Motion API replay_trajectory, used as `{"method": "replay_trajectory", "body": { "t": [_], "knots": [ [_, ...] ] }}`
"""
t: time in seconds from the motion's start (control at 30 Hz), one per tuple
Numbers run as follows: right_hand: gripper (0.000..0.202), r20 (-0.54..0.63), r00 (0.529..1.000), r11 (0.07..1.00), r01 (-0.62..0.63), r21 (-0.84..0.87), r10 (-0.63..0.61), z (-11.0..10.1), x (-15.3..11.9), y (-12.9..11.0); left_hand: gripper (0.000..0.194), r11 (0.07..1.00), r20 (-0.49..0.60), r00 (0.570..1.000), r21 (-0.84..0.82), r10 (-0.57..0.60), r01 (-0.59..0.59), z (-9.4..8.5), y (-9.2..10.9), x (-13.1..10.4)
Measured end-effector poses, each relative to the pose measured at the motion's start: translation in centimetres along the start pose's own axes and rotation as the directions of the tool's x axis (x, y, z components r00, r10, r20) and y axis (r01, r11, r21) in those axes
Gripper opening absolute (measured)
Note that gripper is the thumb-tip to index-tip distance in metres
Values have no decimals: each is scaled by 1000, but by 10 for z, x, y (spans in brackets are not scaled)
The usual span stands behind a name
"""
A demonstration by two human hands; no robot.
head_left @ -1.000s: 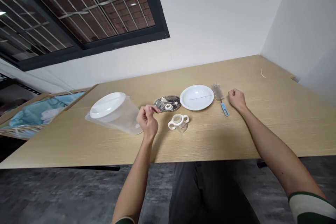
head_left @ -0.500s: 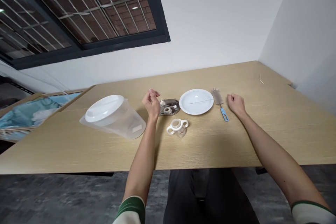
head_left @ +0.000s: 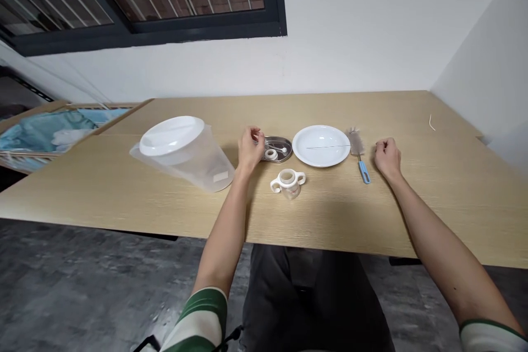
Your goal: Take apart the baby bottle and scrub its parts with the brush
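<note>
My left hand [head_left: 251, 148], its fingers curled closed, is at the left end of an oval metal tray [head_left: 284, 159]. A white ring [head_left: 270, 154] and a small white-tipped piece [head_left: 284, 149] lie in that tray; the hand partly covers its left side. Closed in a fist, my right hand [head_left: 388, 158] rests on the table to the right of a bottle brush [head_left: 363, 171] with a blue handle. Between the hands are a white plate [head_left: 322, 157] with a thin wire-like rod [head_left: 328, 147] across it, and a small clear cup [head_left: 291, 191] with two white handles.
A translucent pitcher [head_left: 198, 165] with a white lid stands left of my left arm. Further left is a wooden bin [head_left: 142, 103] lined with blue fabric. A thin white strip [head_left: 430, 122] lies at the far right of the wooden table [head_left: 330, 220], which meets a wall.
The camera view has tilted down and shifted left, so the table items appear higher and further right. My left hand has turned, its curled fingers now nearer the tray. My right fist stays beside the brush.
</note>
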State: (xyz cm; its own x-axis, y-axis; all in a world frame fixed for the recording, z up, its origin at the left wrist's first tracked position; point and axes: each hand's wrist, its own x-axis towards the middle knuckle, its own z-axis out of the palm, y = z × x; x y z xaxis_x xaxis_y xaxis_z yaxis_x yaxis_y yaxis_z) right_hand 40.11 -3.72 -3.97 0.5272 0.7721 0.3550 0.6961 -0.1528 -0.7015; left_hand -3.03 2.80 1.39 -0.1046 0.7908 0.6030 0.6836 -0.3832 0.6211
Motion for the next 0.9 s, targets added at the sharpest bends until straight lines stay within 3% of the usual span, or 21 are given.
{"method": "replay_trajectory", "body": {
  "t": [0.23, 0.4, 0.73, 0.9],
  "knots": [
    [16, 7, 999, 999, 37, 13, -37, 0, 0, -1, 17, 997, 57, 998, 71, -28, 24, -4, -9, -2],
    [16, 29, 999, 999, 46, 17, -46, -1, -1, -3, 21, 999, 39, 998, 5, -42, 42, -4, -12, -2],
    [18, 51, 997, 998, 60, 7, -61, -2, 0, -1, 36, 996, 18, 999, 82, -48, 46, -3, -12, -3],
    [21, 54, 996, 998, 65, -5, -64, -1, -1, 0, 32, 998, 16, 1000, 53, -26, 25, -3, -14, -4]
  ]
}}
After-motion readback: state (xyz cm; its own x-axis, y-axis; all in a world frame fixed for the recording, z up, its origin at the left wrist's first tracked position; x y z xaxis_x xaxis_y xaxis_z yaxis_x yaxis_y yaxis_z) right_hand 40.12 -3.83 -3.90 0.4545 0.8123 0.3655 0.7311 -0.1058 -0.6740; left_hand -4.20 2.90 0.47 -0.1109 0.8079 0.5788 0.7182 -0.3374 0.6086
